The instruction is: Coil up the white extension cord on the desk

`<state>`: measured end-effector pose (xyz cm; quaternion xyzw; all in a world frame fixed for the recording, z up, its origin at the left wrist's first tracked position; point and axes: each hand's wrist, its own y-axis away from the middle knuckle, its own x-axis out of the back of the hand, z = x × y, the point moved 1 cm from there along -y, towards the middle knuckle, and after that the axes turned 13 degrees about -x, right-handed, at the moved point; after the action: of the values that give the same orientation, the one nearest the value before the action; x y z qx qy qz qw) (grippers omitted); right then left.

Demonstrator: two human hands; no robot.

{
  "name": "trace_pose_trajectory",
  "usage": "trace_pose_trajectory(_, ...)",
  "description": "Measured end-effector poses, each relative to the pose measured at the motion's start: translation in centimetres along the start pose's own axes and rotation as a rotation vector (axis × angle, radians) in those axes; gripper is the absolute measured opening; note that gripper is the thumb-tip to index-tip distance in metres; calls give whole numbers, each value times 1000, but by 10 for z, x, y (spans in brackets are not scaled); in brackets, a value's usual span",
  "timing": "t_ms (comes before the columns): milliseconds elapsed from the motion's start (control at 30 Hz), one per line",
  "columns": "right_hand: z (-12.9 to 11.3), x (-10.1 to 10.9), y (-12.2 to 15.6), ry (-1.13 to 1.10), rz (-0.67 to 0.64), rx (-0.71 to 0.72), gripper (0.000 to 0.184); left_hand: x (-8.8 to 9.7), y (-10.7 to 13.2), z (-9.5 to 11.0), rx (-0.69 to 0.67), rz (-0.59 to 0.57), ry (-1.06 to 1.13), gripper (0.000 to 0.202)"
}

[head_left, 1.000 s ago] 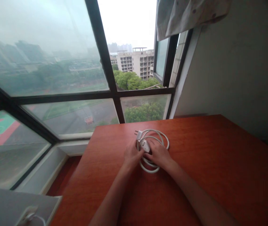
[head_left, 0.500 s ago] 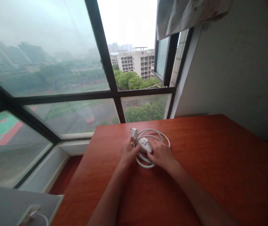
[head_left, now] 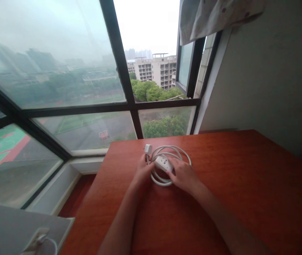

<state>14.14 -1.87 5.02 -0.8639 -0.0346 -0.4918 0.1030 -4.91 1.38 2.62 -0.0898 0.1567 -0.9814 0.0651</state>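
A white power strip (head_left: 163, 162) is between my hands, over loops of its white cord (head_left: 184, 153) on the reddish-brown table (head_left: 241, 184). My right hand (head_left: 184, 175) grips the strip's right end, thumb in front and fingers behind. The fingers of my left hand (head_left: 142, 170) are closed on the cord just below the white plug (head_left: 148, 149), and its thumb reaches toward the strip's left end. The plug points up and left, its prongs facing left. My left fingertips are partly hidden behind the cord.
Beyond the table's far edge stand dark-framed windows (head_left: 73, 112), one pane open at the right. A curtain (head_left: 209, 21) hangs at the top right beside a grey wall (head_left: 267, 78). At the lower left, a wall socket (head_left: 38, 241) has a white cable plugged in.
My left hand and the plug have shifted slightly left. The power strip has tilted a little, its right end still in my right hand. The whole view has moved slightly.
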Motion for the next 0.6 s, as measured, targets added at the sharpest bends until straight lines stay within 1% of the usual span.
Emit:
trace_pose_trajectory(67,6,5,-2,-122,-39,13,55,1,-2,1,17,12,49,22)
trace_pose_trajectory(133,9,9,-4,-304,-100,26,59,3,-3,1,35,13,57,23)
trace_pose_trajectory(233,11,13,-6,-665,-192,1,54,4,-3,-2,41,-26,-15,22)
trace_pose_trajectory(300,12,18,-8,-950,-191,-50,51,4,-1,-5,28,-52,-96,21)
trace_pose_trajectory(367,18,27,-10,-1247,-128,-114,47,3,0,-8,-7,-73,-151,20)
trace_pose_trajectory(433,31,38,-15,-1527,-25,-183,38,3,0,-11,-46,-99,-156,18)
trace_pose_trajectory(533,66,55,-25,-1908,142,-247,22,6,-3,-16,-61,-128,-114,18)
trace_pose_trajectory(600,92,63,-31,-2102,246,-280,17,10,-5,-19,-55,-120,-106,20)
